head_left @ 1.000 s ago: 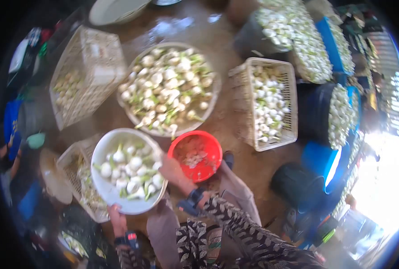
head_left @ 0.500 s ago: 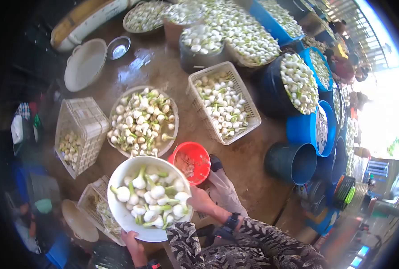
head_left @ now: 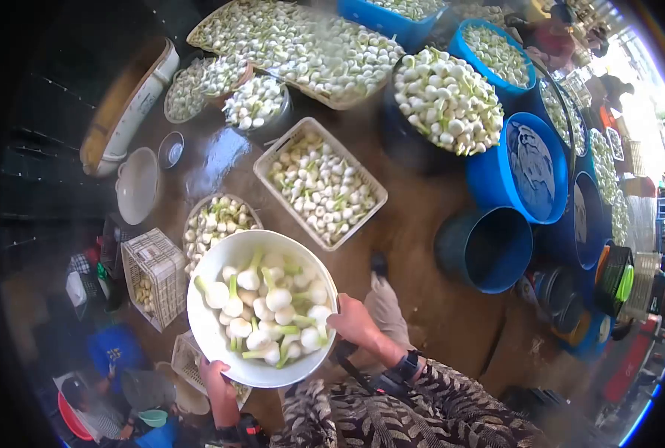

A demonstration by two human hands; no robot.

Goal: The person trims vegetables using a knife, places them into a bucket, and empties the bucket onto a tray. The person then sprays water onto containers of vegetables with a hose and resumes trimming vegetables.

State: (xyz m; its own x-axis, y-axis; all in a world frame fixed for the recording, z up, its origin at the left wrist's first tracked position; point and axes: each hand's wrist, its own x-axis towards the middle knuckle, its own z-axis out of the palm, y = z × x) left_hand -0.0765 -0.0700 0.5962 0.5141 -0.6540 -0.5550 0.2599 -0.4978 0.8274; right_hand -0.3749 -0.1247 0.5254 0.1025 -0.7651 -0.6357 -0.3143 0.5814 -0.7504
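A white basin (head_left: 204,317) of peeled white bulbs with short green stalks, which look like fresh garlic (head_left: 276,299), is held up in front of me and tilted towards the camera. My right hand (head_left: 353,321) grips its right rim, thumb on the edge and the other fingers partly hidden. At the lower left, my left hand (head_left: 217,381) is closed on the rim, with its fingers mostly under the basin. Just behind the basin, a round container of browner bulbs (head_left: 217,220) is partly covered by it.
A rectangular crate of bulbs (head_left: 325,183) stands ahead on the wet floor. To the right are a dark bucket (head_left: 497,250), a blue tub with liquid (head_left: 534,164) and a heaped barrel (head_left: 448,101). A tipped crate (head_left: 155,272) is at left; people sit lower left.
My view has turned and shifted, and I appear to have stepped forward. Both hands still hold the basin, now nearer the camera. The red bucket has gone out of sight.
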